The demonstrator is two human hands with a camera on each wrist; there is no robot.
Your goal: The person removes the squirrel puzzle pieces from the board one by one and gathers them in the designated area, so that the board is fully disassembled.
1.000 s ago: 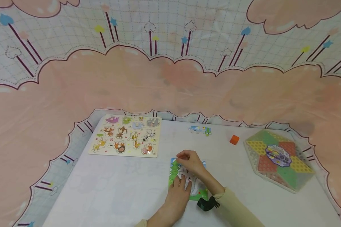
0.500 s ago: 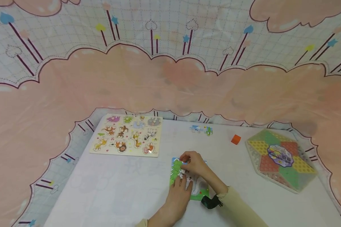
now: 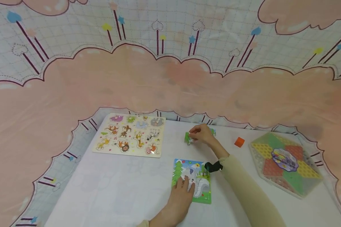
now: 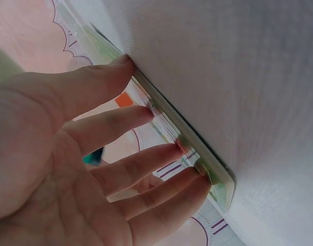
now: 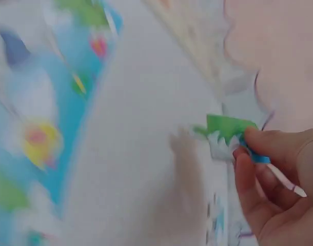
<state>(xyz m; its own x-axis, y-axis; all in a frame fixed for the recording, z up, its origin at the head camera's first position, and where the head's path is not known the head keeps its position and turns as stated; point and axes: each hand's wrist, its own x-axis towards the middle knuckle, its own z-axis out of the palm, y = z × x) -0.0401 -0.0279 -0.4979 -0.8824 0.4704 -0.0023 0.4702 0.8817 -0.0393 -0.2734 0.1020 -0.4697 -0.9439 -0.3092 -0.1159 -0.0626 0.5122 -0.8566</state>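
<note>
My left hand rests on a small picture puzzle board showing a white animal, a tree and flowers. In the left wrist view, its outstretched fingers touch the top of the board near the edge. Farther back, my right hand pinches a jigsaw piece between thumb and fingers, above the white table. The right wrist view shows this piece as green and white with some blue. Behind the right hand, another puzzle piece lies partly hidden at the table's back.
A wooden animal puzzle lies at the back left. An orange block sits right of my right hand, with a hexagonal clear-lidded game box beyond it. A patterned cloth hangs behind the white table.
My right hand has left the top part of the puzzle board and moved toward the table's back, carrying the jigsaw piece. My left hand has stayed on the board.
</note>
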